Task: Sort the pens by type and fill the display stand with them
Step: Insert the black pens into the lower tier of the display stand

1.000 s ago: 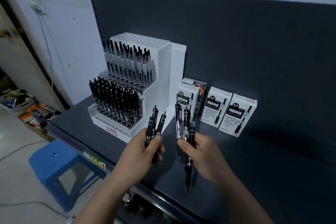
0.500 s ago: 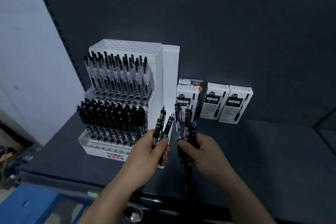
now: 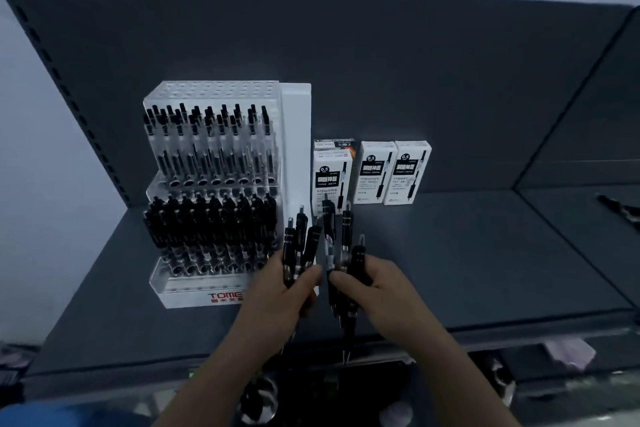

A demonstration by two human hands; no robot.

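A white stepped display stand (image 3: 296, 135) sits on the dark shelf. Its top tier has bare holes, the middle tier holds clear-barrelled pens (image 3: 207, 149), the lower tier black pens (image 3: 211, 222), and the front row is bare. My left hand (image 3: 277, 291) grips a small bunch of black pens (image 3: 299, 246), tips up, just right of the stand's front corner. My right hand (image 3: 377, 288) grips a mixed bunch of pens (image 3: 343, 253) upright. The two bunches nearly touch.
Three white pen boxes (image 3: 375, 172) stand against the dark back panel right of the stand, with another box behind the leftmost one. A dark object (image 3: 620, 210) lies at the shelf's far right. The shelf edge (image 3: 519, 333) runs in front of my arms.
The view has swung right and closer to the shelf. Both hands have drawn closer together, and the pen bunches now almost meet. Each hand keeps its grip.
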